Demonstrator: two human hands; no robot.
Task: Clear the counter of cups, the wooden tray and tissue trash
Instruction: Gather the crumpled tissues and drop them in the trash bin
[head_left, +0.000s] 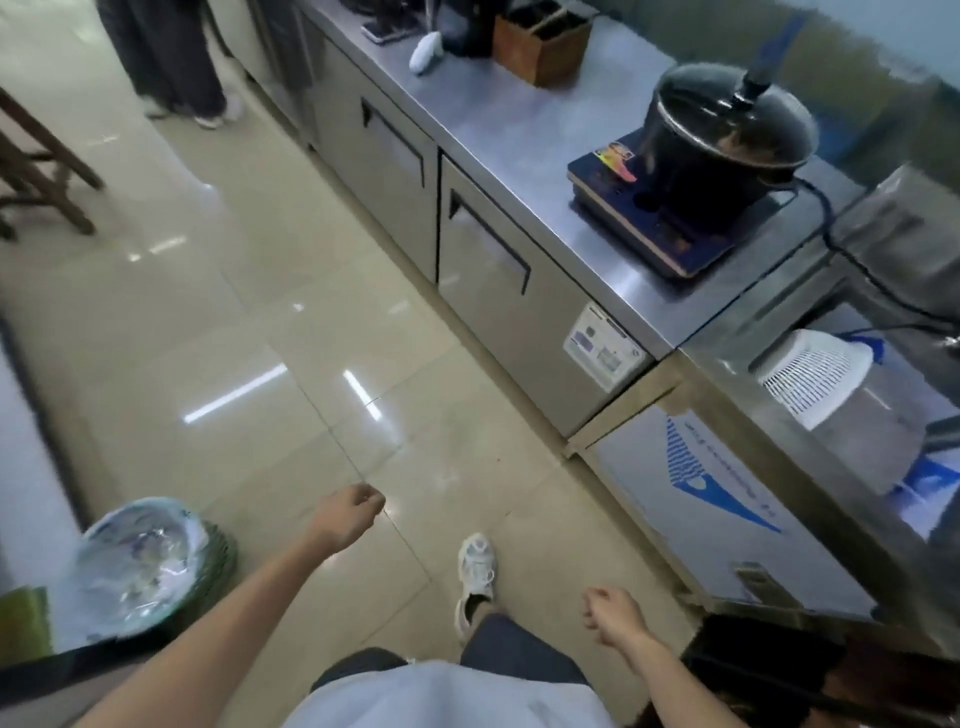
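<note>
My left hand (347, 514) hangs over the tiled floor with its fingers curled shut and nothing in it. My right hand (613, 613) is lower right, also closed in a loose fist and empty. A green bin (156, 566) lined with a clear bag stands at the lower left, beside my left forearm. The steel counter (519, 130) runs along the right. No cups, wooden tray or tissue show on it in this blurred view.
On the counter sit a black lidded pot (727, 140) on an induction cooker (649, 218), a wooden box (540, 41) and a white cloth (426, 52). A white strainer (815, 374) lies in the sink area. Another person's legs (171, 62) stand far left, by a wooden stool (41, 171).
</note>
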